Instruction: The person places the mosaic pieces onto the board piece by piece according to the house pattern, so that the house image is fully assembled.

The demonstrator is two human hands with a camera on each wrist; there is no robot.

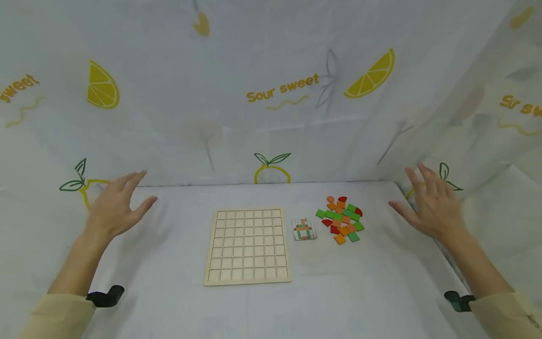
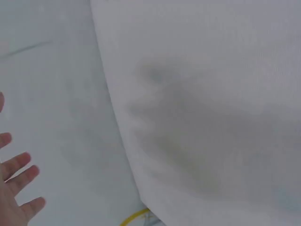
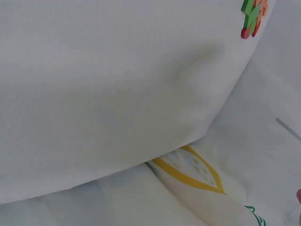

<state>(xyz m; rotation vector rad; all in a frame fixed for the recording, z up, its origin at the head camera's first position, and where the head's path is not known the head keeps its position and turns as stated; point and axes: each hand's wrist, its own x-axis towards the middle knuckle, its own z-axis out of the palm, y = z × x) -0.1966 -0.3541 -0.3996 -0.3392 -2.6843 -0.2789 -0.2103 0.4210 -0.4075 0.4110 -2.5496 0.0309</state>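
Note:
My left hand [image 1: 113, 206] hovers above the left side of the table with its fingers extended and holds nothing; its fingertips [image 2: 29, 173] show at the edge of the left wrist view. Over the table's right side, my right hand [image 1: 436, 207] is likewise raised, thumb apart from the fingers, with nothing in it. Between the hands lies a pale wooden grid board [image 1: 248, 247] of square cells. Beside it is a small pattern card [image 1: 303, 229] with a coloured figure. A scattered pile of red, orange and green flat pieces [image 1: 340, 219] lies right of the card, nearest my right hand.
A white cloth covers the table [image 1: 169, 301]. Behind it and at the sides hangs a white curtain [image 1: 169, 94] printed with lemons and lettering. Dark straps [image 1: 106, 296] sit on both wrists, at the cuffs of light sleeves.

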